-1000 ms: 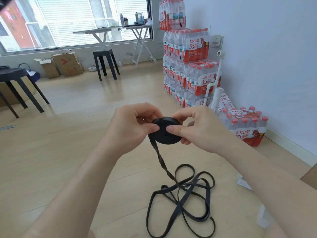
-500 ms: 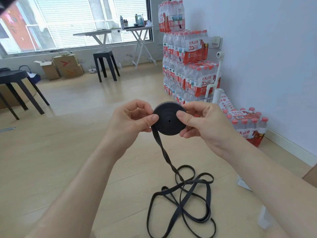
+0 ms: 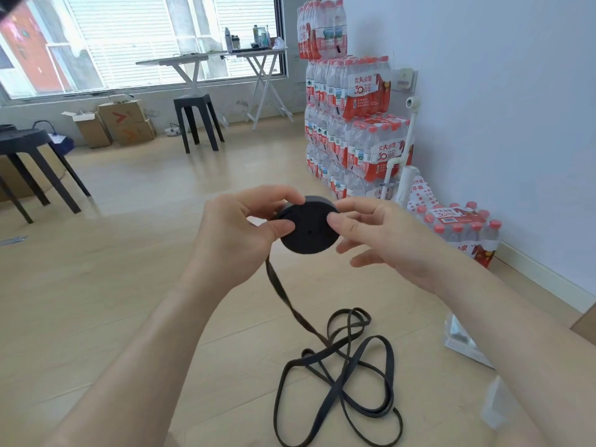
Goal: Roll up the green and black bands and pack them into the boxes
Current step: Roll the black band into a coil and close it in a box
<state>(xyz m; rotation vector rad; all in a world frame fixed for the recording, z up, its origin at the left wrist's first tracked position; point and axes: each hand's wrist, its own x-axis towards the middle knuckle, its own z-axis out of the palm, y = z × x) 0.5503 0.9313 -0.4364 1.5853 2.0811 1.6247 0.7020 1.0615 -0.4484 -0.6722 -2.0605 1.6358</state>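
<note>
A black band is partly wound into a flat round roll [image 3: 308,230] held in the air in front of me. My left hand [image 3: 240,225] pinches the roll's left edge between thumb and fingers. My right hand [image 3: 377,235] grips its right edge with the thumb on the face, its lower fingers spread. From under the roll a loose tail [image 3: 283,295] hangs down to a tangled heap of black band [image 3: 342,375] on the wooden floor. No green band is in view.
Stacked packs of water bottles [image 3: 351,124] stand against the white wall, with another pack [image 3: 461,230] on the floor at right. A clear plastic box [image 3: 461,340] and a cardboard corner [image 3: 585,324] lie at right. Black stools [image 3: 196,121] and cardboard boxes [image 3: 122,122] are farther back.
Both hands have turned the roll, winding on more band. The hanging tail is shorter and the floor heap has shifted slightly. My right fingers have loosened and spread.
</note>
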